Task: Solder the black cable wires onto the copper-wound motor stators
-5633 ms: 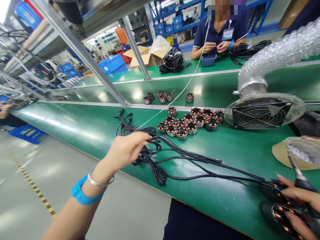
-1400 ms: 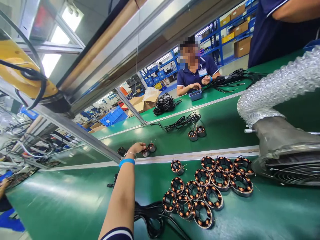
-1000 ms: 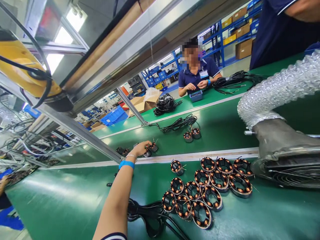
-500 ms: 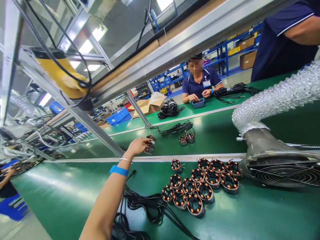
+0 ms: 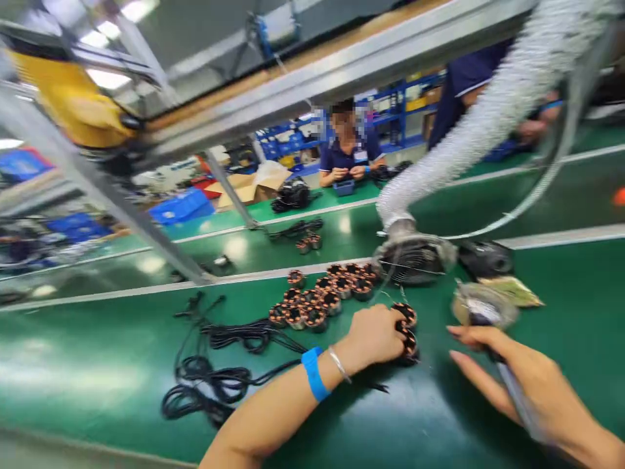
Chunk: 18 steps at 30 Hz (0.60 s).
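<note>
My left hand (image 5: 375,335) is closed on two copper-wound rings (image 5: 409,318), one lying just behind the other, my fingertips curled over their near side. They are low over the green tabletop (image 5: 97,365), in front of the fan (image 5: 413,264); I cannot tell whether they touch the surface. A blue band (image 5: 315,374) and a silver bangle (image 5: 340,363) circle that wrist.

My right hand (image 5: 527,384) holds a slim tool (image 5: 508,384) that runs back along the palm, its dark upper part showing beyond my fingers. Thumb and forefinger stand apart, pointing toward the rings but not touching them. The tool is too blurred for me to make out its tip.

To the left of the fan, more copper-wound rings sit in a close cluster (image 5: 312,303) on the tabletop. Black cables (image 5: 209,384) lie in loose loops left of my forearm, some strands passing toward it. A silvery duct (image 5: 454,130) rises from the fan. To the fan's right are a black object (image 5: 486,259), a yellowish packet (image 5: 522,293) and a round, clear-looking item (image 5: 495,309), partly behind my tool.

Beyond the pale rail (image 5: 254,276), a small ring group (image 5: 308,243) sits near a dark cable bundle (image 5: 297,228). Farther back, a co-worker (image 5: 349,153) has both hands above a small blue box (image 5: 344,188).
</note>
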Motion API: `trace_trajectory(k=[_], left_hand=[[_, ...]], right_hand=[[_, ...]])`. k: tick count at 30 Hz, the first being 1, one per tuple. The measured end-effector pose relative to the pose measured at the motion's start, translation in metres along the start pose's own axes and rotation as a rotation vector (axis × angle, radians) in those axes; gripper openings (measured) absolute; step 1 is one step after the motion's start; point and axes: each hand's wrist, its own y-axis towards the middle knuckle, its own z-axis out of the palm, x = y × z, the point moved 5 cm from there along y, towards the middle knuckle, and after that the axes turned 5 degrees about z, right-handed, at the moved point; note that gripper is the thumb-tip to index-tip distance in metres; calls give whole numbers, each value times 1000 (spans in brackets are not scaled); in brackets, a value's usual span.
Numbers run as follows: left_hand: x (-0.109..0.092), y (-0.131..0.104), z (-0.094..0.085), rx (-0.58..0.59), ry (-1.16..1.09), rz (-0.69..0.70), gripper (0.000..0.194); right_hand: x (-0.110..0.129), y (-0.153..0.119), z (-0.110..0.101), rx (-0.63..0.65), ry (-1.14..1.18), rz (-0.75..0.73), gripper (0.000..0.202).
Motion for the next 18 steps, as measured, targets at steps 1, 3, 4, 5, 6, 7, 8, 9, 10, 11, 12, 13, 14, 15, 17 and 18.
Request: trace_trajectory(k=[1, 3, 4, 5, 6, 7, 8, 9, 10, 11, 12, 13, 14, 15, 17, 18], left_hand=[[-1, 0, 3, -16, -40, 0, 31], [4, -4, 4, -39, -132, -3, 40], [10, -6, 2, -39, -177, -10, 48], [17, -10, 0, -41, -211, -30, 50], [24, -13, -2, -50, -236, -58, 46], [30, -18, -3, -61, -253, -83, 39], [35, -22, -3, -69, -266, -103, 32], [38, -26, -2, -73, -277, -116, 27], [39, -29, 1, -70, -289, -120, 26], [38, -32, 4, -63, -302, -119, 28], [37, -34, 8, -55, -316, -114, 30], [35, -35, 12, -48, -333, -107, 33], [33, -35, 15, -40, -350, -100, 34], [31, -36, 18, -32, -367, -93, 35], [29, -37, 21, -13, -412, -86, 37], [28, -37, 22, 1, -438, -85, 39]], right_hand=[[5, -6, -1, 37, 16, -37, 18], [8, -14, 0, 87, 23, -8, 23], [8, -17, 3, 103, 23, 15, 28], [8, -19, 6, 125, 17, 41, 32], [8, -20, 12, 155, 11, 72, 37], [9, -20, 19, 186, 7, 104, 41], [11, -19, 26, 216, 5, 134, 45], [14, -17, 34, 239, 7, 160, 47], [16, -14, 42, 253, 12, 178, 48], [18, -10, 48, 258, 18, 185, 48], [19, -7, 53, 261, 25, 184, 45], [20, -4, 57, 269, 36, 173, 42], [19, -2, 58, 291, 54, 152, 39], [18, 0, 58, 323, 76, 122, 37], [16, 1, 50, 407, 133, 37, 39], [15, 0, 44, 438, 156, -9, 42]])
